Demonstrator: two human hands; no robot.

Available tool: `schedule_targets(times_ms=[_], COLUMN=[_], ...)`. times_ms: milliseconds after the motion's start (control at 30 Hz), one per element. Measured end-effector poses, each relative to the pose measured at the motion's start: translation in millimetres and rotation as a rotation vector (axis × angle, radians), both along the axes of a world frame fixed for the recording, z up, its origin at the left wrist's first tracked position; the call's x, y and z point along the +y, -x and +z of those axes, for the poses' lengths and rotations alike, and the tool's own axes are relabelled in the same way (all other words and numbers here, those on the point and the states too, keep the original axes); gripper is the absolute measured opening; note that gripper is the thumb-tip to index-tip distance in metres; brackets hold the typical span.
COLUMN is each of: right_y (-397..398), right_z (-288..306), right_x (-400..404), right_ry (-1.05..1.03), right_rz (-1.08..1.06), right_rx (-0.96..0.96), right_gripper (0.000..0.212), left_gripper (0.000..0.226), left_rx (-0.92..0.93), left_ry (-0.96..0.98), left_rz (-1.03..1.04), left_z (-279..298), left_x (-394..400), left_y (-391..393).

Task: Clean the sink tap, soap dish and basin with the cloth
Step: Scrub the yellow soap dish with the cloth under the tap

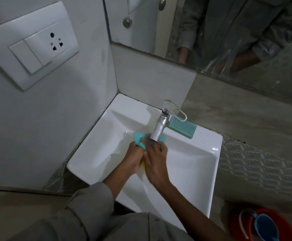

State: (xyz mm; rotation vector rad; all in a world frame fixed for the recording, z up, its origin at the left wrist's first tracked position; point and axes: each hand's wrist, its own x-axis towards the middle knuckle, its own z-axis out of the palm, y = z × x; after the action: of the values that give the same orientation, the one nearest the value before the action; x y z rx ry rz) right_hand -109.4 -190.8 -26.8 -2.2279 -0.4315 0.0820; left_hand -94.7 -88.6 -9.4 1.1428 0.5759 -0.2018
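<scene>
Two hands work a cloth under the tap of a white wall-corner basin.

On the left wall sits a white plastic switch-and-socket plate (31, 47). In the white ceramic basin (190, 164), the left hand (133, 159) has its fingers curled round the teal and yellow cloth (139, 137), just under the spout of the chrome lever tap (164, 120). The right hand (154, 159) presses against it, fingers bent toward the cloth; whether they grip it I cannot tell. A teal rectangular soap bar (183, 128) lies on the rim behind the tap. A red plastic bucket (284, 221) stands at lower right.

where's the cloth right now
In the head view the teal cloth is in the basin, left of centre, right under the tap spout. Both hands hold it: left hand, right hand.
</scene>
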Motion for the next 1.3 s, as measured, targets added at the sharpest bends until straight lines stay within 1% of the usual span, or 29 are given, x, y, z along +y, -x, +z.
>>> schedule_targets(times_ms=[33, 67, 100, 167, 200, 233, 267, 300, 367, 433, 500, 533, 567, 600, 667, 700, 733, 767, 800, 833, 900, 933, 967, 1000, 1033, 1100, 1167, 1233, 1300], right_y=[0.8, -2.9, -12.4, -36.9, -38.8, -32.8, -22.4, -8.0, 6.5, -14.6, -37.5, -36.7, -32.1, -22.8, -6.1, -6.8, -14.1, -24.2, -35.1, -43.0, -42.6, -38.2, -33.5, -26.3, -17.4, 7.4, 28.6, 30.5, 15.7], right_z=[-1.8, -2.9, -1.7, 7.0, 7.4, 10.4, 12.7, 12.7, 5.4, 10.8, 16.0, 20.5, 25.7, 23.1, 14.1, 13.9, 13.4, 14.6, 16.3, 17.7, 15.8, 15.3, 12.2, 9.5, 8.1, 4.3, -1.6, -8.0, -8.9], right_x=[4.5, 4.6, 2.9, 0.1, 0.9, 4.4, 8.5, 12.8, 10.6, 1.0, -6.0, -3.8, 1.0, 8.6, 17.3, 17.9, 16.4, 14.2, 11.9, 8.4, 6.0, 9.6, 12.7, 14.8, 15.4, 18.9, 10.4, -12.3, -32.4], right_ry=[-0.025, -0.064, -0.132, -0.259, -0.276, -0.25, -0.235, -0.236, -0.293, -0.356, -0.368, -0.398, -0.418, -0.371, -0.354, -0.404, -0.485, -0.535, -0.571, -0.598, -0.628, -0.595, -0.49, -0.339, -0.154, 0.162, 0.308, 0.361, 0.373], right_rz=[0.077, 0.11, 0.066, -0.155, -0.207, -0.211, -0.169, -0.083, -0.002, -0.105, -0.237, -0.257, -0.233, -0.175, -0.075, -0.099, -0.153, -0.207, -0.255, -0.299, -0.328, -0.334, -0.33, -0.336, -0.324, -0.162, 0.012, 0.197, 0.327], right_rx=[-0.035, -0.018, 0.074, 0.325, 0.386, 0.375, 0.314, 0.257, 0.219, 0.309, 0.515, 0.552, 0.514, 0.432, 0.371, 0.412, 0.486, 0.592, 0.704, 0.812, 0.927, 0.925, 0.855, 0.723, 0.543, 0.219, 0.026, -0.031, 0.001], right_gripper=[0.045, 0.042, 0.036, 0.024, 0.021, 0.02, 0.021, 0.024, 0.027, 0.021, 0.026, 0.021, 0.014, 0.014, 0.027, 0.029, 0.024, 0.017, 0.014, 0.016, 0.019, 0.02, 0.023, 0.029, 0.036, 0.053, 0.058, 0.055, 0.055], left_gripper=[0.029, 0.027, 0.026, 0.029, 0.03, 0.029, 0.026, 0.022, 0.018, 0.02, 0.019, 0.019, 0.019, 0.018, 0.013, 0.016, 0.022, 0.027, 0.029, 0.031, 0.032, 0.03, 0.028, 0.026, 0.024, 0.022, 0.027, 0.032, 0.029], left_rx=[0.0, -0.01, -0.027, -0.074, -0.066, -0.055, -0.057, -0.052, -0.049, -0.111, -0.166, -0.17, -0.166, -0.162, -0.16, -0.154, -0.139, -0.11, -0.079, -0.052, -0.016, 0.006, 0.033, 0.05, 0.059, 0.091, 0.177, 0.267, 0.303], left_ry=[-0.008, -0.052, -0.128, -0.268, -0.306, -0.338, -0.364, -0.382, -0.408, -0.52, -0.584, -0.569, -0.551, -0.533, -0.471, -0.423, -0.361, -0.308, -0.261, -0.226, -0.108, -0.045, 0.007, 0.073, 0.153, 0.297, 0.428, 0.502, 0.544], left_rz=[0.027, 0.016, -0.019, -0.116, -0.141, -0.143, -0.134, -0.128, -0.123, -0.181, -0.246, -0.22, -0.168, -0.123, -0.096, -0.08, -0.05, -0.031, -0.015, -0.005, 0.04, 0.079, 0.125, 0.167, 0.2, 0.246, 0.244, 0.218, 0.203], left_z=[1.6, 0.9, 0.5, -0.5, -1.9, -3.9, -6.3, -7.2, -7.4, -7.8, -9.4, -9.1, -8.5, -9.1, -9.4, -8.5, -8.5, -8.9, -12.0, -14.7, -16.7, -16.8, -17.4, -18.0, -18.9, -19.4, -19.2, -21.9, -22.2], left_x=[3.5, 4.5, 3.3, -1.5, -2.5, -0.9, 2.6, 5.9, 5.2, -3.9, -9.5, -6.9, -2.5, 3.5, 7.7, 6.3, 3.2, 1.5, 0.5, -0.2, 0.8, 1.5, 1.9, 1.4, 1.4, 1.5, 2.2, 1.2, -1.0], left_y=[-4.5, -5.4, -3.3, 3.6, 7.3, 8.8, 7.6, 6.3, 6.9, 12.2, 17.9, 16.7, 11.2, 5.5, -1.1, -1.1, 0.5, 3.3, 5.4, 8.1, 10.4, 10.1, 9.3, 8.6, 7.4, 0.8, -4.0, -3.0, -0.9])
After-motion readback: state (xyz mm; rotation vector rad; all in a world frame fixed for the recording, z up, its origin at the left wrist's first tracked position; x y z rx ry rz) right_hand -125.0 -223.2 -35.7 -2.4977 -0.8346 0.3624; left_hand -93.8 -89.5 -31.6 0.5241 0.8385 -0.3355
